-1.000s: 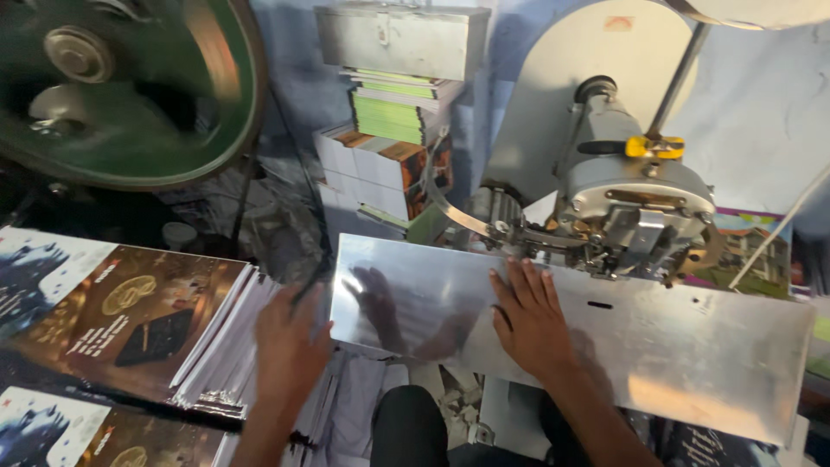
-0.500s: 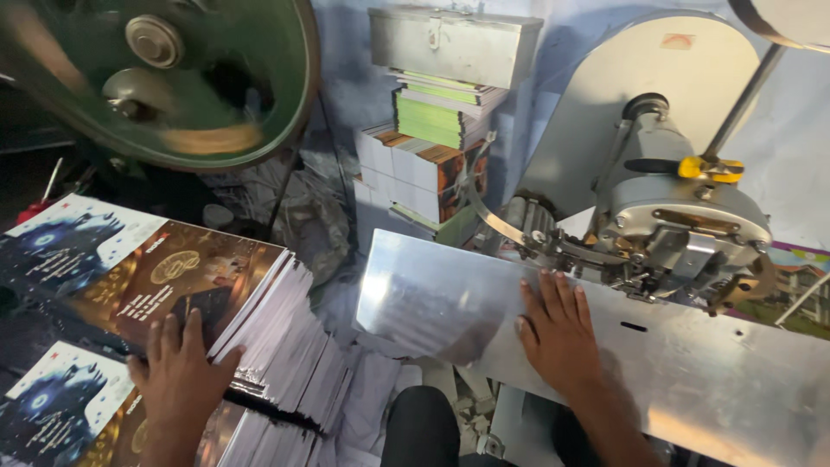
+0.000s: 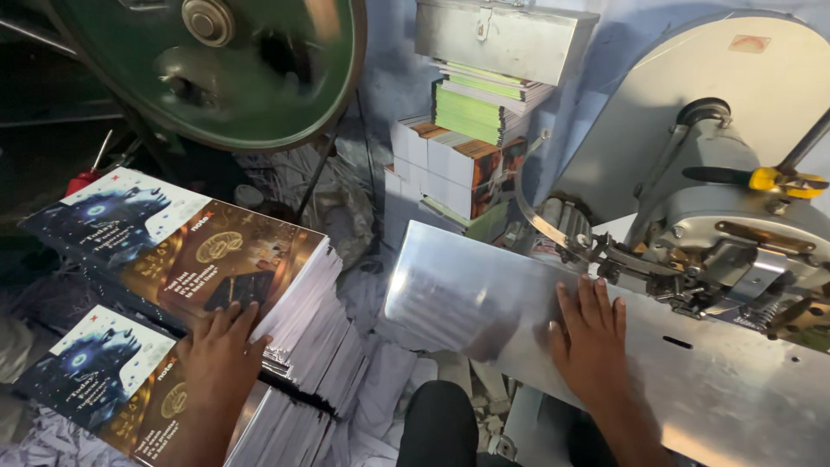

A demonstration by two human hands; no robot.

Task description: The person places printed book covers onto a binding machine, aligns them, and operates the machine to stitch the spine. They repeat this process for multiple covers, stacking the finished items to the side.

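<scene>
While the right hand [image 3: 592,342] lies flat, fingers spread, on the sloping steel plate [image 3: 484,303] just as it did a second ago, the left hand [image 3: 220,355] has swung away from the plate's left edge and now rests on the cover stack [image 3: 233,268] at the person's left. That shift reads as a reach for the next cover, with nothing lifted yet. The left fingers are slightly apart, tips pressed on the top sheet near its near edge, not closed round anything. The top cover is glossy and printed, dark brown with a gold round emblem on one half and a blue and white picture on the other; it lies flat and square on a thick pile whose white edges fan out towards the plate. A second pile [image 3: 95,372] of the same covers sits lower, just beside the left wrist. Behind stand a green flywheel [image 3: 216,60], the stitching head [image 3: 735,233] and stacked booklets [image 3: 458,156].
</scene>
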